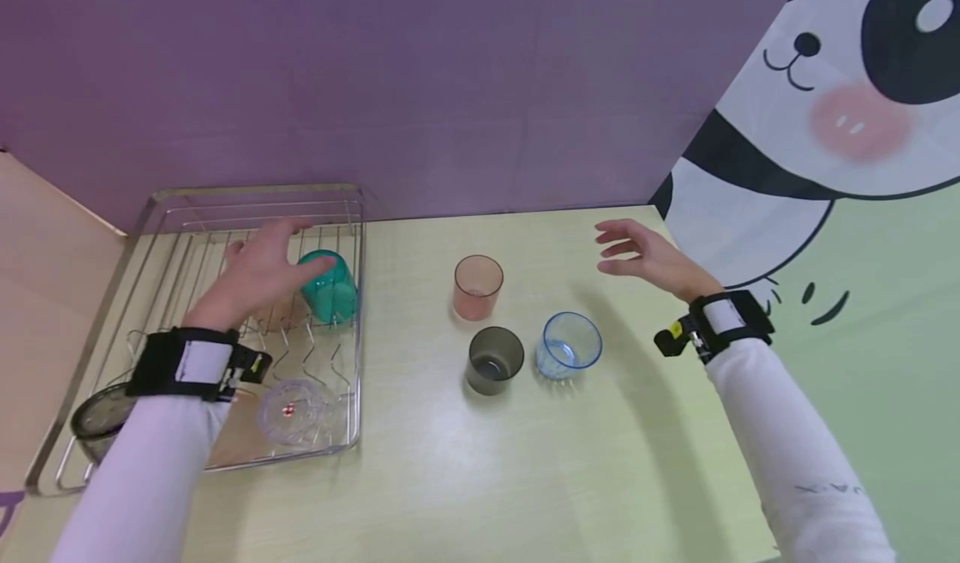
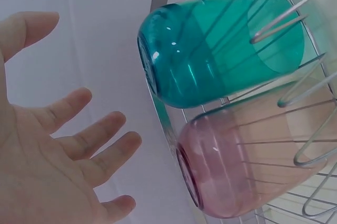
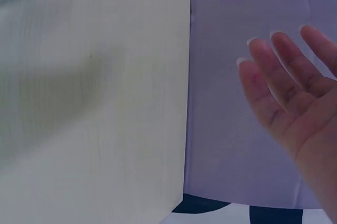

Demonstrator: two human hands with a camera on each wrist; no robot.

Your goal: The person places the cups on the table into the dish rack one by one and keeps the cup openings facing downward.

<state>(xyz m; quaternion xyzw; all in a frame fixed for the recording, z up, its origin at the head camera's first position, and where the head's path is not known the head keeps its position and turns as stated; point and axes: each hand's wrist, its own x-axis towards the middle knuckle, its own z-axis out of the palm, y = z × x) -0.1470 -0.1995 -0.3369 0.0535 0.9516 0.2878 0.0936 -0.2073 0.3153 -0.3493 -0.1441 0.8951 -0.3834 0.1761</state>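
The teal cup (image 1: 333,292) was seen just to the right of the left hand (image 1: 258,278), whose thumb overlapped its edge in the head view; no contact could be confirmed, and in the left wrist view the fingers were shown apart from it. The left hand was judged the nearer by far, the right hand (image 1: 648,258) being held well off to the other side, beyond three standing cups. The cup's long axis was taken to run from a raised base, turned toward the left hand's fingers, down to a mouth set among the wires of the rack (image 1: 255,189). Both hands were held with loose fingers, nothing being gripped. One rack was counted, with four cups in it: the teal one, a pink one (image 2: 221,166) beside it, and, nearer the body than the left hand, a clear one (image 1: 296,413) and a smoky one (image 1: 101,417) partly hidden by the sleeve. Between the hands, three cups were counted on the table (image 1: 450,480): one salmon (image 1: 476,292), one grey (image 1: 495,363) and one blue-rimmed (image 1: 566,350), the last closest to the right hand.
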